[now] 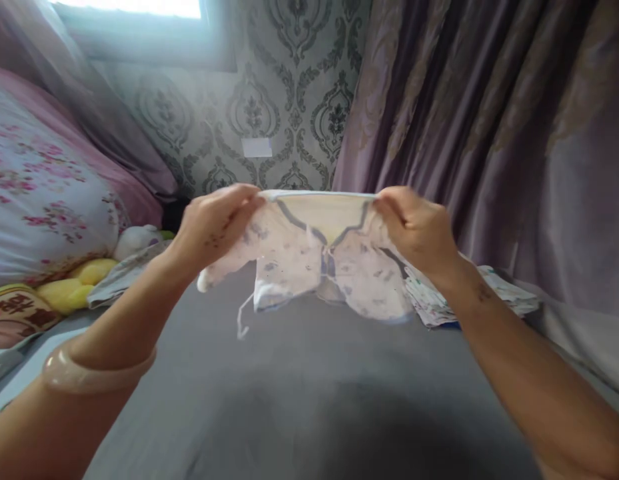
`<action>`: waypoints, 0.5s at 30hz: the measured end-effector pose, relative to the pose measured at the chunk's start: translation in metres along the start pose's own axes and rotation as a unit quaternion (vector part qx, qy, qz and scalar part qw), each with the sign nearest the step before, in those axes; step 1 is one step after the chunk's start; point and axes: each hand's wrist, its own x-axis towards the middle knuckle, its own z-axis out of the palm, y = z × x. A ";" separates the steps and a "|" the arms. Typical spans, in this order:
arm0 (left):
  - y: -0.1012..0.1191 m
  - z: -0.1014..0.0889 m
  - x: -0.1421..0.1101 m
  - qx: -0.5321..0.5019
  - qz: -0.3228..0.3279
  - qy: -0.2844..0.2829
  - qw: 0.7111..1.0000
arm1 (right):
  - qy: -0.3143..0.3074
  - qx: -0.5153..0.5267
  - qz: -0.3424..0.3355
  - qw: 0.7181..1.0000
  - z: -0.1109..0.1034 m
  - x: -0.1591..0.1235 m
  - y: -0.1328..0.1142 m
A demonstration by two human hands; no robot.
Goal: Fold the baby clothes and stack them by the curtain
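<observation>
A small pale pink baby jacket [289, 260] with a grey-edged neckline and faint printed figures hangs stretched between my two hands. My left hand [222, 217] is closed on its left shoulder, and my right hand [414, 223] pinches the opposite shoulder. The neck edge is pulled nearly straight between them. The front panels hang down over the grey sheet, and a thin white tie dangles at the lower left. One sleeve shows below my left hand; the other is partly hidden by my right hand.
A grey bed sheet [289, 393] spreads below. Right, behind my forearm, lies a stack of folded cloths [509, 293]. At left are a floral pillow [44, 180], a yellow plush toy [69, 293] and a folded grey cloth [124, 273]. Purple curtains [469, 120] hang at right.
</observation>
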 end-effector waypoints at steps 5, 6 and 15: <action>0.000 0.019 0.002 0.046 0.001 -0.086 0.995 | -0.045 -0.015 0.013 0.999 0.009 -0.004 -0.001; 0.002 0.020 0.001 0.046 -0.008 -0.061 0.997 | -0.037 -0.011 0.015 0.999 0.010 -0.005 -0.001; 0.016 -0.007 -0.028 -0.013 0.012 0.061 0.998 | -0.048 0.106 -0.006 0.993 -0.006 -0.029 -0.009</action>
